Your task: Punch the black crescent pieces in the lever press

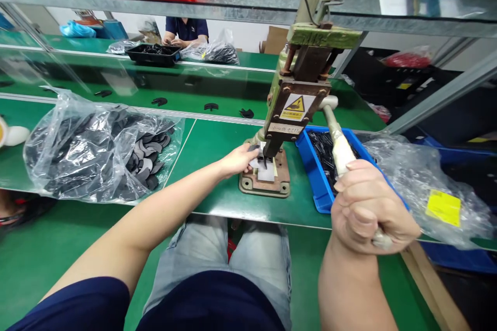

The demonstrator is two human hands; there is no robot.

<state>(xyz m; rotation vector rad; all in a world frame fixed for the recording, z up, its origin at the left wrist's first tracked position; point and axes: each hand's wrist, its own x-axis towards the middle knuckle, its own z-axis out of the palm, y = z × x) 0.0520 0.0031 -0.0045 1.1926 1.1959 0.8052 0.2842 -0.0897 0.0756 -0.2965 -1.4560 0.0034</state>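
A green hand press (301,88) stands on a rusty base plate (264,183) on the green bench. My right hand (368,209) is closed in a fist round the press lever (337,139), which is wrapped in pale tape. My left hand (238,159) reaches to the base and pinches a small dark part (254,148) under the press head, resting on white pads. The press tip sits just right of my fingers.
A clear bag of dark flat parts (101,147) lies at left. A blue tray (316,176) with black pieces sits right of the press, beside another clear bag with a yellow label (442,207). Loose parts lie on the conveyor (209,106). A person (185,31) sits across.
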